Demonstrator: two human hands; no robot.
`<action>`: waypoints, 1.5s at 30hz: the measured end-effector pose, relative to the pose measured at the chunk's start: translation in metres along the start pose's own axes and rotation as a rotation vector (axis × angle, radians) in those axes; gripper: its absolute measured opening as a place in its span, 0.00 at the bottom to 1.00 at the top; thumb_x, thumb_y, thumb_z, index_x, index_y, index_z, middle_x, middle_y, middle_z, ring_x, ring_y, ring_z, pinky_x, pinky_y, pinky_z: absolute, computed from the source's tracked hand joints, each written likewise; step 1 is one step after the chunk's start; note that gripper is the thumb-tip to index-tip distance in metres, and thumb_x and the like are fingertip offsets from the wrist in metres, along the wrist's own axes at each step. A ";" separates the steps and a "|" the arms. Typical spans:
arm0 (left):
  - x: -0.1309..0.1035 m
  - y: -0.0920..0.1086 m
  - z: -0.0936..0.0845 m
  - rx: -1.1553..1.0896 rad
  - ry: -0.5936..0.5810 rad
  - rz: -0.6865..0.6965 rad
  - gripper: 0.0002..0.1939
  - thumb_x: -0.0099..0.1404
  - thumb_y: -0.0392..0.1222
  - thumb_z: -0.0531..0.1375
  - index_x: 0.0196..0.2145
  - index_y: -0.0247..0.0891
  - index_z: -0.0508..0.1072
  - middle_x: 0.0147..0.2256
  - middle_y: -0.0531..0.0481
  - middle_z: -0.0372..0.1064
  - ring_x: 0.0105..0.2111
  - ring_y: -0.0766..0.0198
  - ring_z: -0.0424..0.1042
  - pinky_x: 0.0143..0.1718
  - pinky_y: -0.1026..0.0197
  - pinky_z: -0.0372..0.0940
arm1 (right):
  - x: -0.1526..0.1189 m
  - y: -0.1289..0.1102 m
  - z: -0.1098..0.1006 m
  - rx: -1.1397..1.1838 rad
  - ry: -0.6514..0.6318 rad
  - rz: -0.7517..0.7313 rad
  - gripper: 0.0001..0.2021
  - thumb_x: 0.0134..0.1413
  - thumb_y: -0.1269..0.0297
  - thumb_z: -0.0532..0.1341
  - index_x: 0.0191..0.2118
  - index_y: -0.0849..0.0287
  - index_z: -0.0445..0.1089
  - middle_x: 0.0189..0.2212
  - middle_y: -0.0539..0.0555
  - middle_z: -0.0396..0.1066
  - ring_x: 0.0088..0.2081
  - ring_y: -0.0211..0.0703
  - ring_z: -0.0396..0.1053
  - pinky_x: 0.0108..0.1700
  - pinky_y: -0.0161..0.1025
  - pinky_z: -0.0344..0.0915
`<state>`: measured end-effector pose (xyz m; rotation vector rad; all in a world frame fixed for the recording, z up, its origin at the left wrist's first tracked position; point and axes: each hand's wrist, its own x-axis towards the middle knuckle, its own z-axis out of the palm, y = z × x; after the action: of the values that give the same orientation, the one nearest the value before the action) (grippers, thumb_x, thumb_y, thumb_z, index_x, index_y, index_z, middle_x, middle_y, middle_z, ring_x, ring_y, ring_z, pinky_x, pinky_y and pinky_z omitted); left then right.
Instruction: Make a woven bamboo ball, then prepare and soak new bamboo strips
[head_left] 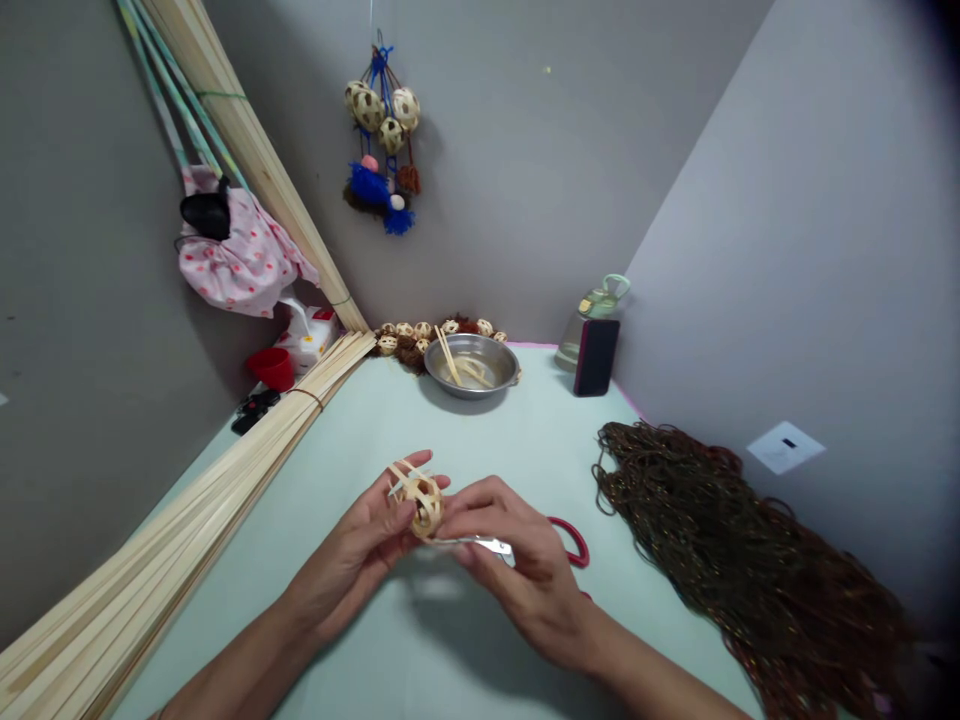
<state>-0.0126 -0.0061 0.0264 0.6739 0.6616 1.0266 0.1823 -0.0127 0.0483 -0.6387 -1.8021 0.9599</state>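
Note:
A small ball woven from pale strips [425, 503] is held near the middle of the table, with loose strip ends sticking out at its upper left. My left hand [367, 535] has its thumb and fingers closed round the ball's left side. At its right side, my right hand [517, 565] pinches a thin strip or tool that runs to the bottom of the ball; which one is unclear. Scissors with red handles [576, 543] lie behind my right hand, their metal part partly hidden by it.
A metal bowl [472, 368] with strips stands at the back, beside finished woven balls [405, 330]. Long pale strips [187, 500] lie left; dark cords [735, 550] lie right. A phone [597, 358] leans on a bottle [571, 335]. Woven ornaments [382, 130] hang behind.

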 end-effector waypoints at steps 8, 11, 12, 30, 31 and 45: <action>-0.001 0.004 -0.005 -0.077 -0.009 0.046 0.25 0.68 0.37 0.60 0.62 0.42 0.66 0.53 0.42 0.73 0.57 0.49 0.68 0.60 0.46 0.59 | 0.005 0.002 -0.010 0.358 0.126 0.279 0.11 0.62 0.60 0.63 0.31 0.60 0.74 0.28 0.51 0.71 0.27 0.36 0.67 0.32 0.35 0.65; -0.001 0.004 -0.003 -0.064 0.005 0.036 0.23 0.67 0.35 0.60 0.60 0.41 0.68 0.52 0.42 0.73 0.57 0.49 0.68 0.59 0.46 0.60 | 0.007 0.002 -0.009 0.399 0.029 0.402 0.13 0.59 0.58 0.65 0.28 0.62 0.73 0.24 0.49 0.69 0.24 0.34 0.66 0.31 0.33 0.62; -0.001 0.004 -0.002 -0.067 0.020 0.031 0.22 0.67 0.34 0.60 0.58 0.40 0.69 0.52 0.42 0.74 0.57 0.50 0.68 0.59 0.48 0.60 | 0.007 0.002 -0.008 0.412 -0.007 0.447 0.14 0.59 0.57 0.65 0.27 0.62 0.73 0.24 0.49 0.68 0.24 0.33 0.65 0.30 0.33 0.61; -0.004 -0.003 0.003 -0.119 0.064 0.027 0.17 0.60 0.31 0.60 0.47 0.37 0.77 0.48 0.45 0.75 0.52 0.52 0.71 0.60 0.50 0.59 | 0.002 0.023 0.010 0.536 -0.290 0.758 0.21 0.48 0.48 0.69 0.24 0.63 0.69 0.20 0.48 0.68 0.19 0.29 0.63 0.23 0.29 0.62; -0.004 -0.004 0.002 -0.116 0.058 0.033 0.16 0.61 0.32 0.61 0.47 0.37 0.77 0.47 0.45 0.75 0.52 0.53 0.70 0.60 0.50 0.59 | 0.002 0.024 0.010 0.535 -0.284 0.753 0.21 0.48 0.48 0.69 0.24 0.63 0.69 0.20 0.47 0.68 0.18 0.29 0.63 0.23 0.29 0.61; -0.006 -0.007 0.005 0.099 0.046 0.104 0.10 0.67 0.41 0.62 0.47 0.44 0.73 0.45 0.50 0.71 0.50 0.59 0.69 0.55 0.57 0.62 | 0.001 0.030 0.011 0.577 -0.268 0.767 0.21 0.52 0.50 0.67 0.23 0.62 0.67 0.17 0.46 0.65 0.17 0.29 0.60 0.23 0.30 0.56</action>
<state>-0.0073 -0.0156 0.0249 0.7792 0.7270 1.1138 0.1719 0.0016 0.0213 -0.8647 -1.3729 2.0655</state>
